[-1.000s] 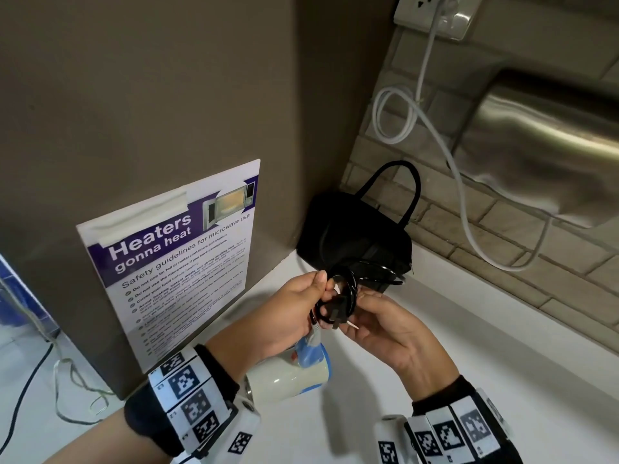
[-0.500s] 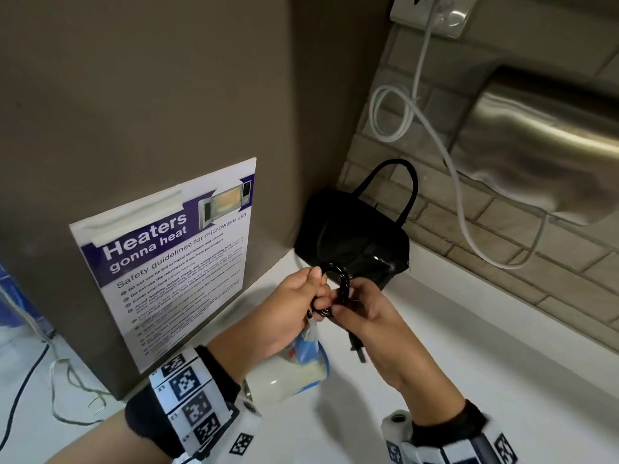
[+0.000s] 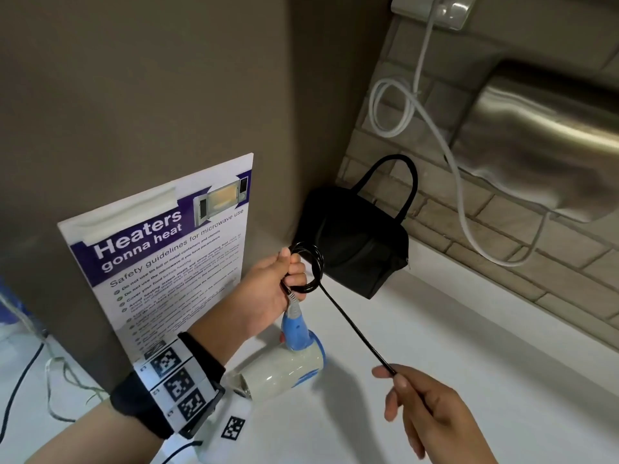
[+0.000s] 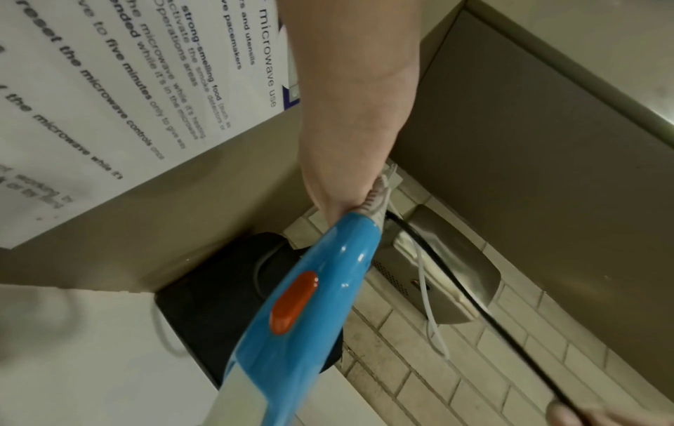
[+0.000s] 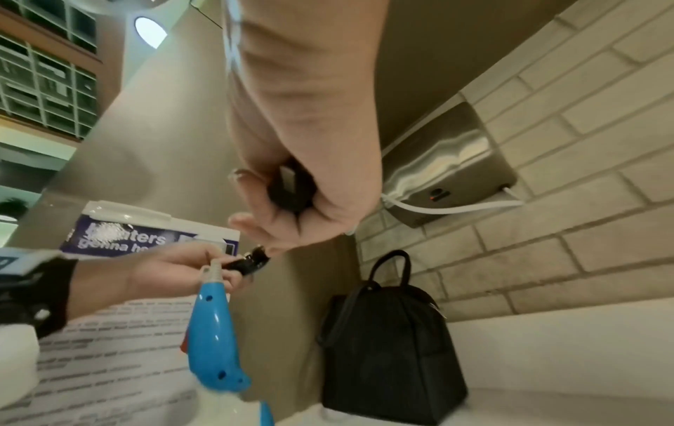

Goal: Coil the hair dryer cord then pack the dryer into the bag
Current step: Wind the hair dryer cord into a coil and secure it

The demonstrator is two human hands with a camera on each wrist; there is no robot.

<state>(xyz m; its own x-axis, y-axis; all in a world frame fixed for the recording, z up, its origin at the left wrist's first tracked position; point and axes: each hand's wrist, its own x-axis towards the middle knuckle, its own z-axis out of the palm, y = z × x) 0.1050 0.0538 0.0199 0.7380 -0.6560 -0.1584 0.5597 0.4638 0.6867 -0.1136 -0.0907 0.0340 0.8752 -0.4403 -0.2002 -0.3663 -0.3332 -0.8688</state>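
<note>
A white and blue hair dryer (image 3: 284, 368) hangs just above the white counter (image 3: 469, 380), its blue handle (image 4: 310, 302) pointing up. My left hand (image 3: 274, 289) grips a small coil of black cord (image 3: 310, 267) at the top of the handle. From the coil a straight length of cord (image 3: 355, 329) runs down to my right hand (image 3: 425, 410), which pinches it and holds the black plug (image 5: 290, 187) in its palm. A black bag (image 3: 351, 249) with a loop handle stands in the corner behind the coil.
A microwave safety poster (image 3: 167, 256) leans on the brown panel at left. A steel hand dryer (image 3: 542, 139) is fixed on the brick wall at right, its white cable (image 3: 462, 209) looping to a socket (image 3: 432, 8).
My right hand has pulled away from the coil toward me and to the right, drawing a length of cord out taut. The left hand kept its hold and rose slightly.
</note>
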